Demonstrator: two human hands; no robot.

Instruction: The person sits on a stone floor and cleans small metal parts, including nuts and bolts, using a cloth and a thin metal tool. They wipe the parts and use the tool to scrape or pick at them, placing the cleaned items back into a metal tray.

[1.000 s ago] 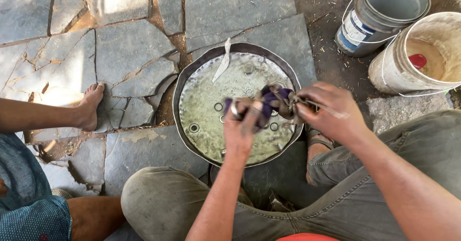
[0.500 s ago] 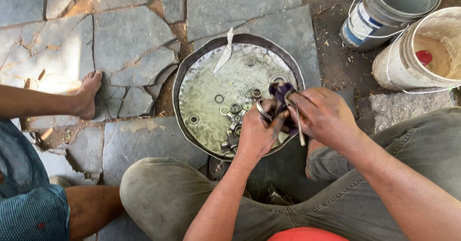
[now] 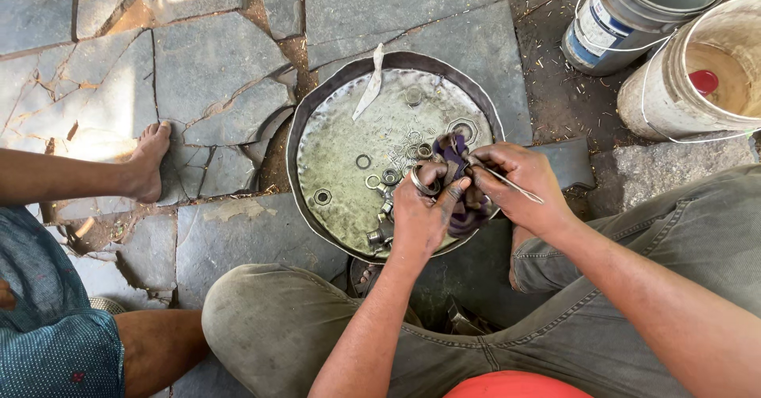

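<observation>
A round dented metal pan (image 3: 333, 105) lies on the stone floor, with several nuts, washers and rings (image 3: 380, 177) scattered in its shallow oily liquid. Over its right side, my left hand (image 3: 420, 212) grips a metal ring with a dark purple rag (image 3: 460, 208) bunched beneath it. My right hand (image 3: 519, 184) presses against the rag and holds a thin metal rod (image 3: 507, 184) that points right. A flat pale strip (image 3: 369, 89) rests across the pan's upper rim.
Another person's bare foot (image 3: 147, 164) and leg reach in from the left, with blue clothing at lower left. A grey bucket (image 3: 634, 13) and a white bucket (image 3: 690, 105) holding a red lid stand at upper right. My knees flank the pan.
The view has shifted slightly. My hands have kept working the rag and ring together over the pan's right side, turning a little; more loose parts in the pan show now.
</observation>
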